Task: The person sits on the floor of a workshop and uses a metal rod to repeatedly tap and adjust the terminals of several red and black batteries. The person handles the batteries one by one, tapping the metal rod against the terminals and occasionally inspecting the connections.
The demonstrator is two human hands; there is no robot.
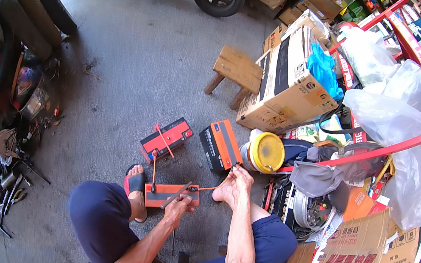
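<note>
While the left hand (177, 211) grips a dark rod (176, 195), the right hand (240, 182) pinches an orange lead (208, 188), fastening unconfirmed; left of both, a red lead (154, 170) already bridges two batteries (154, 196).

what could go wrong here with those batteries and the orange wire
The dark tool in the left hand is over the nearest battery; if it is metal, it might cause a short. The orange wire runs from there toward the right hand, close to the orange-and-black battery, so a slip might make a wrong contact. The right foot looks bare, so a dropped tool might hurt it.
</note>
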